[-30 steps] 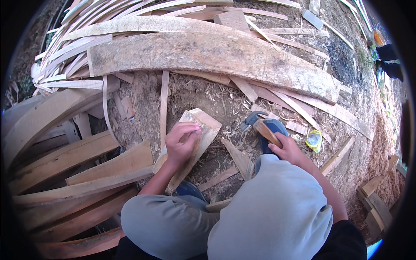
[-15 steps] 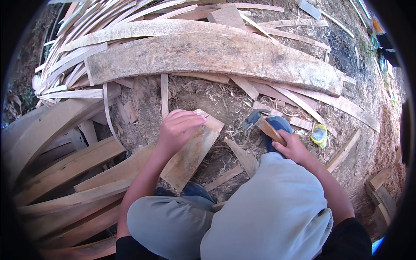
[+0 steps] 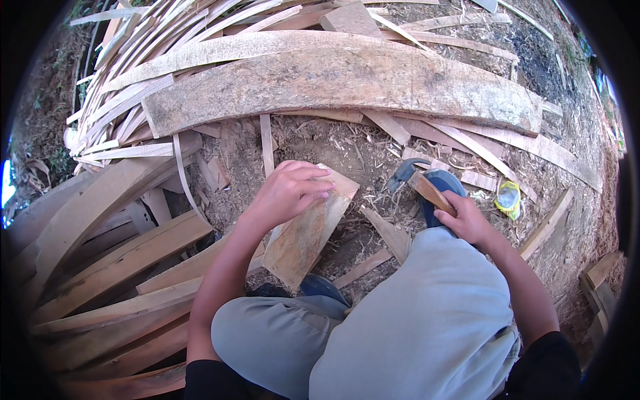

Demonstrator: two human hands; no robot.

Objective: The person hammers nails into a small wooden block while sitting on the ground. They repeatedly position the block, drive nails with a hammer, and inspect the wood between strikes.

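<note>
My left hand (image 3: 290,190) is at the top of a thick wooden block (image 3: 298,248), which stands tilted between my feet. Its thumb and fingers are pinched together; whatever small thing is between them, I cannot make out. In my right hand (image 3: 465,217) is the wooden handle of a hammer (image 3: 431,189), fingers wrapped round it. The hammer's dark curved metal head (image 3: 404,173) points away to the left, over the ground next to my right shoe (image 3: 440,183). A gap separates the hammer from the block.
A long, broad curved plank (image 3: 347,83) lies across the far side. Thin offcuts (image 3: 153,50) are heaped at the far left, and several beams (image 3: 127,267) are stacked at the left. A yellow-edged clear bag (image 3: 508,200) lies among wood shavings to the right.
The whole view has shifted slightly, so things appear further right. My left fingers now sit lower against the block's top. My right hand still holds the hammer in nearly the same place.
</note>
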